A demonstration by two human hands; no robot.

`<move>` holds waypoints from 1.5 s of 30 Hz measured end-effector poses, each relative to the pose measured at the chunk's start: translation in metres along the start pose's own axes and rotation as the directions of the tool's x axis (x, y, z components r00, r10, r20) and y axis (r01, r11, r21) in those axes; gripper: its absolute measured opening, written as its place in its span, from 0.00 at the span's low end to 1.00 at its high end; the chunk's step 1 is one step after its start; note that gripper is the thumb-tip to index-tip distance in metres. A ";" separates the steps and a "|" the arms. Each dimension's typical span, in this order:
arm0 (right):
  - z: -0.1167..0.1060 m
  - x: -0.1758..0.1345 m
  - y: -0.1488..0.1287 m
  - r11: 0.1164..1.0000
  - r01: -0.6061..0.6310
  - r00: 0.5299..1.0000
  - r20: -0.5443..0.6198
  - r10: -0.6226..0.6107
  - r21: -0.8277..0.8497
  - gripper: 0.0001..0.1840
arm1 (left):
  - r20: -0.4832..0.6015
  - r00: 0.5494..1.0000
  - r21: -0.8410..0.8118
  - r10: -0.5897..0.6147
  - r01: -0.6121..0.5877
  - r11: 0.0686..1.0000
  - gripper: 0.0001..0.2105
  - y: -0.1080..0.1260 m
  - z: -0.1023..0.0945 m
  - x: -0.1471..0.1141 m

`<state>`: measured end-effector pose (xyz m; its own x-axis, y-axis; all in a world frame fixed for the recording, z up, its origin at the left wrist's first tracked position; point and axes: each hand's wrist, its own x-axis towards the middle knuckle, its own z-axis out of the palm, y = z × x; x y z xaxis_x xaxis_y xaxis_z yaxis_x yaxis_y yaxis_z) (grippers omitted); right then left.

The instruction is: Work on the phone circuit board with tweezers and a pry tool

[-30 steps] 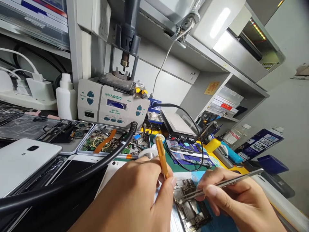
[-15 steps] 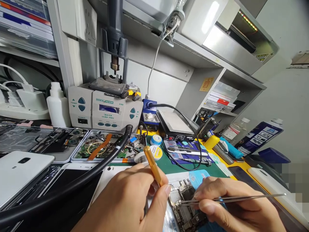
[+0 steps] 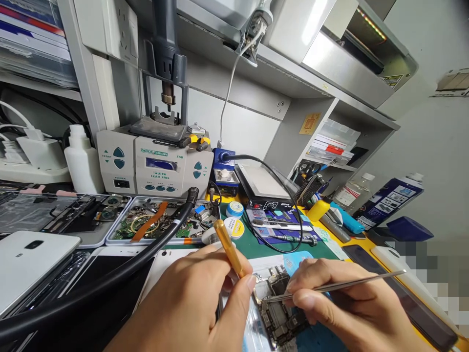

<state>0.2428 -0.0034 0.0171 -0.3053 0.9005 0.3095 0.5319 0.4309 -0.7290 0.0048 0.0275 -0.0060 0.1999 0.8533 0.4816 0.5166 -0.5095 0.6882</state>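
Between the thumb and fingers of my left hand [image 3: 198, 298] is a slim tool with a gold metal handle [image 3: 229, 248]; its working end is hidden behind my fingers. My right hand [image 3: 340, 298] pinches a pair of metal tweezers [image 3: 351, 282], whose tips reach left onto a phone circuit board [image 3: 282, 313]. Whether the tips touch the board is too small to tell. The board lies on a light blue and white mat [image 3: 298, 259] below and between my hands, partly covered by my right fingers.
A thick black hose [image 3: 146, 278] crosses the left side from the hot-air station [image 3: 157, 166]. Beside it sit a tray of loose boards [image 3: 124, 239] and white phones [image 3: 32, 269]. Behind my hands are solder tins [image 3: 234, 209], a screwdriver [image 3: 293, 239] and a black cable loop [image 3: 301, 230].
The tweezers' rear end has swung up and left, and my right hand has shifted slightly left. The view has turned a little. My left hand keeps its hold on the gold tool.
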 end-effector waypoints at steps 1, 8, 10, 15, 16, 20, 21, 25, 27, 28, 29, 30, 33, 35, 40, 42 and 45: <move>0.000 0.000 -0.001 1.000 -0.007 1.000 0.009 0.007 0.002 0.04 | 0.005 1.000 0.002 -0.014 0.014 1.000 0.13 0.000 -0.001 0.000; 0.001 0.004 -0.007 0.996 -0.073 0.996 0.063 0.069 0.057 0.05 | 0.013 1.000 -0.087 -0.028 0.029 0.996 0.11 0.002 0.000 -0.001; 0.001 0.005 -0.007 0.993 -0.091 0.993 0.080 0.085 0.072 0.06 | 0.017 1.000 -0.129 -0.022 0.024 0.991 0.11 0.002 0.000 -0.001; 0.001 0.007 -0.009 0.994 -0.093 0.992 0.094 0.088 0.051 0.08 | 0.028 0.999 -0.160 -0.030 0.034 0.987 0.10 0.001 0.000 -0.002; 0.001 0.008 -0.009 0.995 -0.093 0.991 0.098 0.088 0.045 0.08 | 0.026 0.999 -0.158 -0.031 0.035 0.987 0.10 0.001 0.001 -0.002; -0.001 0.008 -0.010 0.994 -0.103 0.989 0.110 0.098 0.040 0.09 | 0.012 1.000 -0.132 -0.029 0.030 0.991 0.10 -0.001 0.003 -0.003; -0.001 0.008 -0.010 0.994 -0.105 0.989 0.111 0.100 0.040 0.09 | 0.005 1.000 -0.136 -0.025 0.026 0.990 0.10 -0.001 0.004 -0.003; -0.001 0.007 -0.010 0.993 -0.112 0.989 0.106 0.107 0.036 0.09 | -0.003 1.000 -0.172 -0.026 0.025 0.985 0.10 -0.002 0.006 -0.004; -0.001 0.006 -0.010 0.992 -0.119 0.988 0.107 0.114 0.043 0.09 | 0.010 0.999 -0.163 -0.031 0.032 0.986 0.10 -0.002 0.006 -0.004; -0.001 0.006 -0.010 0.991 -0.124 0.987 0.110 0.118 0.048 0.09 | 0.018 0.999 -0.149 -0.031 0.033 0.988 0.10 -0.002 0.005 -0.004; -0.002 0.006 -0.010 0.990 -0.129 0.986 0.109 0.122 0.052 0.09 | 0.027 0.999 -0.129 -0.030 0.034 0.991 0.10 -0.002 0.004 -0.004; -0.002 0.006 -0.010 0.990 -0.131 0.986 0.110 0.125 0.054 0.08 | 0.036 0.999 -0.107 -0.028 0.032 0.994 0.11 -0.002 0.003 -0.004; -0.002 0.005 -0.009 0.991 -0.121 0.988 0.099 0.115 0.055 0.08 | 0.059 0.998 -0.046 -0.012 0.015 0.999 0.12 -0.003 0.002 -0.003; -0.001 0.006 -0.009 0.993 -0.107 0.990 0.094 0.102 0.052 0.08 | 0.043 0.999 -0.032 0.007 -0.006 0.999 0.13 -0.004 0.002 -0.003; 0.000 0.007 -0.009 0.994 -0.095 0.992 0.083 0.091 0.044 0.09 | -0.042 0.997 -0.049 0.058 -0.060 0.997 0.09 -0.006 0.005 -0.004; 0.000 0.007 -0.010 0.995 -0.097 0.992 0.088 0.093 0.035 0.09 | -0.054 0.997 -0.053 0.063 -0.066 0.996 0.09 -0.006 0.006 -0.004; 0.000 0.007 -0.010 0.994 -0.100 0.992 0.078 0.097 0.041 0.09 | -0.065 0.996 -0.066 0.058 -0.062 0.996 0.09 -0.006 0.007 -0.004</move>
<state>0.2351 -0.0018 0.0265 -0.3132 0.9307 0.1890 0.5272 0.3359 -0.7805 0.0061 0.0279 -0.0160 0.1747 0.8135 0.5547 0.4471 -0.5675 0.6914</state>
